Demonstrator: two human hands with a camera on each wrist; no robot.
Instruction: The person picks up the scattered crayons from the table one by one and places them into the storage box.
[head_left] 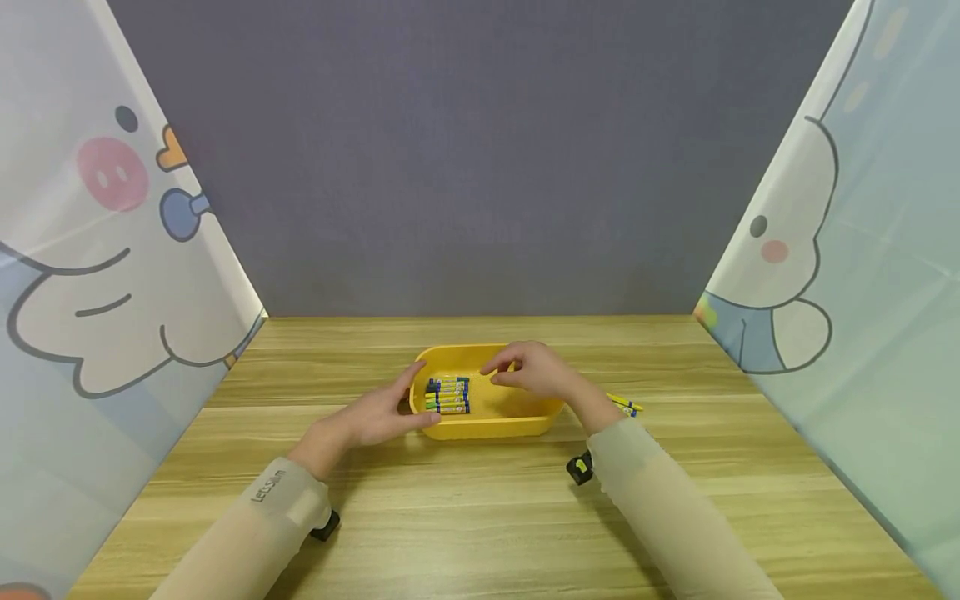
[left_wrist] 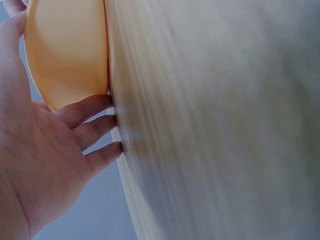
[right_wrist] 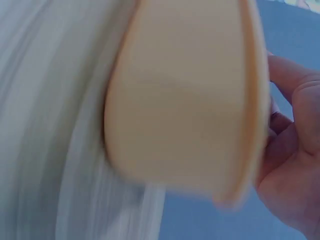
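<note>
A yellow plastic bin (head_left: 490, 428) stands on the wooden table. Inside it, toward the left end, several crayons (head_left: 448, 398) in yellow and blue wrappers lie side by side. My left hand (head_left: 378, 414) holds the bin's left end, thumb at the front rim and index finger toward the back. In the left wrist view, the other fingers rest low by the bin wall (left_wrist: 70, 55). Over the right part of the bin hovers my right hand (head_left: 534, 371), fingers loosely bent, with nothing visible between them. The bin's outer wall (right_wrist: 180, 100) hides part of that hand in the right wrist view.
A few more crayons (head_left: 625, 405) lie on the table right of the bin, partly covered by the right forearm. A dark panel (head_left: 480, 167) closes off the back. Cartoon-printed sheets (head_left: 97, 250) stand along both sides.
</note>
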